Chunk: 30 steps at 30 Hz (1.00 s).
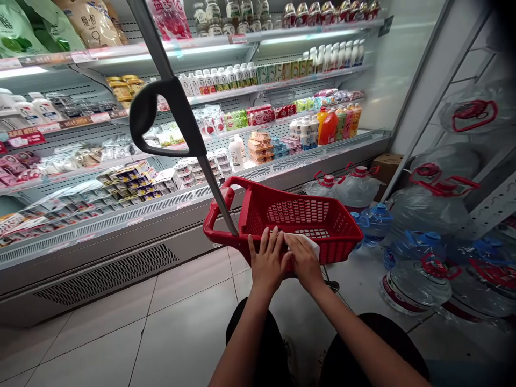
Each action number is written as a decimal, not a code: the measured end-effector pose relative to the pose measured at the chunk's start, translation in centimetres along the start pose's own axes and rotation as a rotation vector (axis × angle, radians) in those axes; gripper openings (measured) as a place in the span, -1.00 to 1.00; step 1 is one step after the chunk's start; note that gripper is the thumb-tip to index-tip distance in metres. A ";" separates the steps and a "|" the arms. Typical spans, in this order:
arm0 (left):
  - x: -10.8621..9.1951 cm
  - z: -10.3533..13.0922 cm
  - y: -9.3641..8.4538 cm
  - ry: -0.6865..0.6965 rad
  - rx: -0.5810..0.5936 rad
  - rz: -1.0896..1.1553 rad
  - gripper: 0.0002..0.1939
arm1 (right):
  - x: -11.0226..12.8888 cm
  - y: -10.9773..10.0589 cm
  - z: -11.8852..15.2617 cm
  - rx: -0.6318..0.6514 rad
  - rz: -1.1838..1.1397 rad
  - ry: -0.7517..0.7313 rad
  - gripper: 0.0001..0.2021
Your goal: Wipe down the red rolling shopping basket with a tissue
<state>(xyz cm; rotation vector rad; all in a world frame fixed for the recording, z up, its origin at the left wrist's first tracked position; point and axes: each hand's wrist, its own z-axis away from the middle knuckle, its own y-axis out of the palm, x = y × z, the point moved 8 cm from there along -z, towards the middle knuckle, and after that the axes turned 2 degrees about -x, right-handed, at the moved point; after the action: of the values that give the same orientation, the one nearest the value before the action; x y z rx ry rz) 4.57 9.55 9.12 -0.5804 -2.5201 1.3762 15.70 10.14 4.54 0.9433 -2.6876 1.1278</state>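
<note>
A red plastic shopping basket (338, 236) with slotted sides stands in front of my knees. Its grey pull rod (220, 199) rises toward the upper left and carries a black loop grip (189, 118). My left hand (268, 264) lies on the near rim with fingers stretched out and apart, holding nothing. Close beside it, my right hand (307, 264) presses a white cloth or tissue (313, 245) against the same rim. Part of the white piece is hidden under the fingers.
A refrigerated display case (173, 209) with bottles, cartons and cups runs along the far side. Large water jugs (417, 285) with red handles and smaller blue-capped bottles (379, 223) crowd the right. Pale floor tiles (181, 317) stretch out at the left.
</note>
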 end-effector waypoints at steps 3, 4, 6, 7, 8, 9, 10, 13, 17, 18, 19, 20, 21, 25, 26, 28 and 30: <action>0.8 0.0 0.2 0.027 0.009 -0.005 -0.35 | -1.8 -0.9 0.6 0.016 0.016 -0.030 -0.37; 1.1 0.0 0.2 0.032 0.011 -0.004 -0.35 | -3.3 -1.6 1.2 0.017 0.035 -0.024 -0.36; 1.8 -0.2 0.2 0.033 0.009 -0.001 -0.36 | -7.1 -3.3 2.6 0.008 0.089 0.026 -0.37; 2.1 -0.4 0.1 0.028 0.006 0.002 -0.37 | -9.0 -4.2 3.3 0.009 0.118 0.063 -0.38; 2.4 -0.5 0.1 0.019 0.001 0.003 -0.38 | -10.7 -4.9 4.0 0.012 0.145 0.104 -0.39; 2.6 -0.7 0.1 0.004 -0.007 0.004 -0.39 | -12.1 -5.6 4.6 0.015 0.168 0.146 -0.40; 2.7 -0.8 0.1 -0.016 -0.016 0.005 -0.40 | -13.1 -6.0 5.0 0.015 0.187 0.184 -0.40; 2.2 -1.1 0.5 -0.064 -0.035 0.013 -0.37 | -13.2 -6.1 5.1 -0.010 0.220 0.243 -0.39; -0.6 -0.7 2.1 0.004 -0.020 0.030 -0.32 | -8.0 -3.4 3.1 -0.023 0.200 0.142 -0.38; -1.3 -0.6 2.4 0.022 -0.016 0.028 -0.31 | -6.5 -2.6 2.5 -0.011 0.182 0.101 -0.37; -1.7 -0.4 2.7 0.034 -0.014 0.023 -0.30 | -5.2 -1.8 2.0 0.000 0.163 0.067 -0.37; -2.0 -0.2 2.8 0.041 -0.013 0.018 -0.30 | -4.2 -1.3 1.7 0.010 0.147 0.043 -0.37; -2.0 0.0 2.9 0.047 -0.011 0.014 -0.30 | -3.6 -1.0 1.5 0.019 0.133 0.028 -0.37; -1.0 0.1 2.6 0.084 0.011 0.028 -0.32 | -4.6 -1.8 2.1 0.059 0.111 0.010 -0.38; -0.6 0.1 2.4 0.088 0.016 0.035 -0.33 | -5.5 -2.4 2.5 0.063 0.114 0.024 -0.39; 0.4 -0.2 2.2 0.084 0.021 0.048 -0.37 | -7.6 -3.9 3.7 0.056 0.129 0.080 -0.41; 1.3 -0.6 2.2 0.058 0.022 0.054 -0.41 | -9.6 -5.3 5.0 0.044 0.147 0.146 -0.42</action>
<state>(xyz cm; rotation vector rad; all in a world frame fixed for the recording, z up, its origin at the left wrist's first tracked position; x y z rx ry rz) 4.12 11.69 7.61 -0.6793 -2.4584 1.3827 27.22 8.80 1.34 0.6496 -2.6594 1.2350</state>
